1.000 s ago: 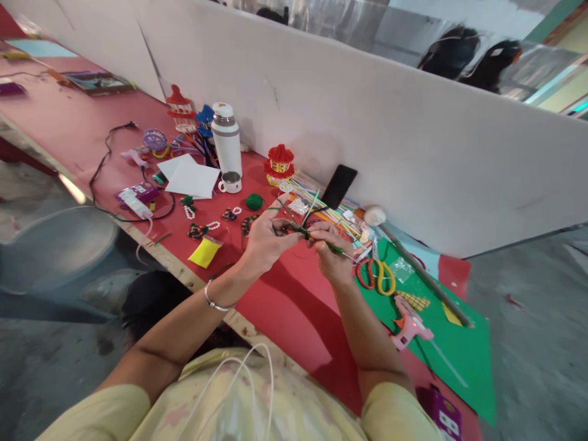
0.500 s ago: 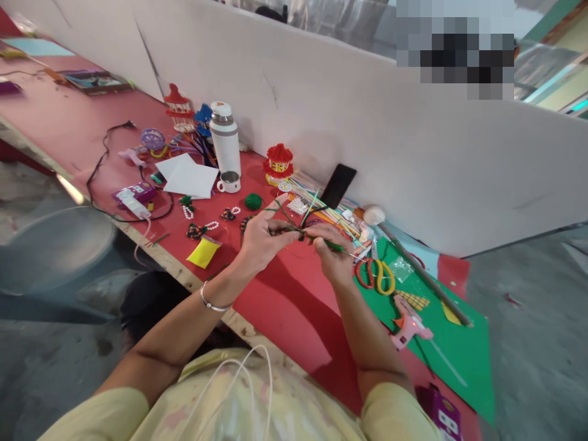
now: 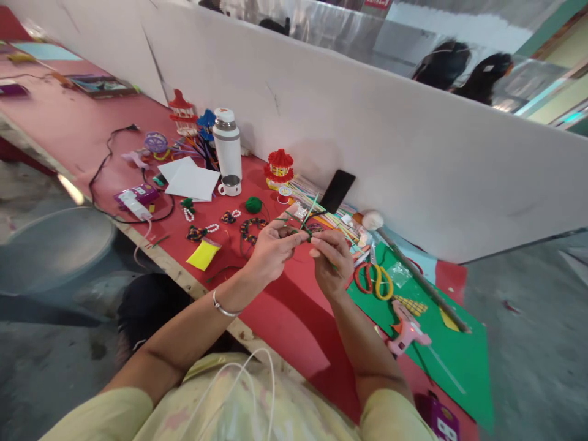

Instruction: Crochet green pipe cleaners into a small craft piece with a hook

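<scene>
The left hand point(image 3: 271, 250) is pinching a small green yarn piece point(image 3: 308, 233), and the right hand point(image 3: 332, 257) is gripping its other side, above the red table point(image 3: 298, 306). Beyond, a green yarn ball point(image 3: 253, 204) is lying near a white cup point(image 3: 230, 187); a red sign point(image 3: 377, 3) is showing illegible marks.

Green piece point(image 3: 309, 233): small, dark and bunched; you pinch it in mid-air between the fingertips of your left hand point(image 3: 271, 244) and right hand point(image 3: 331, 260). Its finer shape is too small to tell.
Yarn point(image 3: 291, 215): a thin green strand; it runs from your left index finger towards the green piece.
Stick point(image 3: 310, 211): slim, pale green; you see it rise at a slant beside the green piece, its upper end leaning right.
</scene>
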`<state>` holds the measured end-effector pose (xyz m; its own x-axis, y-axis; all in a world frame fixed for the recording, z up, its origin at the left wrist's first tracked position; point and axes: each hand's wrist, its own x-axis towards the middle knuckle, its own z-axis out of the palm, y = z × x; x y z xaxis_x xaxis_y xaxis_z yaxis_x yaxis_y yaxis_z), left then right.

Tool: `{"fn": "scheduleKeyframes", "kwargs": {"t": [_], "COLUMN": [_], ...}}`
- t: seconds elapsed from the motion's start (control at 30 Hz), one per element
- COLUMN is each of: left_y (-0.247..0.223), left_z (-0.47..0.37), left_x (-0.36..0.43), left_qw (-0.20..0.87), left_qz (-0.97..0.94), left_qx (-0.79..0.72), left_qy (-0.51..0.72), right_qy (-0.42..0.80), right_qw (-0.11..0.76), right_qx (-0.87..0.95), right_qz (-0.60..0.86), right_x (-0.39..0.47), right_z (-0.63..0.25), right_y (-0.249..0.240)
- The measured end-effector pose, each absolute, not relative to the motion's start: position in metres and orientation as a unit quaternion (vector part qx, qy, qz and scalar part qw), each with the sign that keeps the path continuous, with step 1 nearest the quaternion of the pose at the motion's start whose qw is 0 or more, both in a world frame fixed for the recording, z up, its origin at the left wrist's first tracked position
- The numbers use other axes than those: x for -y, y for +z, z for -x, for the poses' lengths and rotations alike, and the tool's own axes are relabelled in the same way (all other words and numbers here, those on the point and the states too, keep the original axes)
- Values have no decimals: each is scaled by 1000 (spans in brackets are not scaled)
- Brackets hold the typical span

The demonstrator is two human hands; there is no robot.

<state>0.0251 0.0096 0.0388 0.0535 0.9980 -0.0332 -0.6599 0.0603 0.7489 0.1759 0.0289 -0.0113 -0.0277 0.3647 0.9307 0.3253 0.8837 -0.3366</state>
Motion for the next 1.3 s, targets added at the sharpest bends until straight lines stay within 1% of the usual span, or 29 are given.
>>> {"fn": "scheduleKeyframes", "kwargs": {"t": [0.13,0.4,0.5,0.7,0.97,1.13,1.3], "left_y": [40,42,44,44,43,41,40], "left_z": [-15,-11,-10,-11,-14,-13,-12], "left_x": [-9,-4,-3,-3,-4,-4,-4], "left_qw": [680,693,691,666,586,576,561], "left_qz": [-290,-279,-282,-306,-351,-367,-376], "left_qx": [-285,-280,-284,-298,-339,-345,-359], "left_qy": [610,603,602,612,647,644,644], "right_qy": [128,192,192,150,142,149,127], "right_qw": [646,615,606,589,579,579,557], "right_qx": [729,748,756,782,789,790,807], "right_qz": [188,157,159,137,146,136,152], "right_x": [-40,-46,-45,-49,-48,-48,-46], "right_z": [-186,-199,-202,-208,-206,-206,-211], "right_y": [-6,-1,2,7,9,10,14]}}
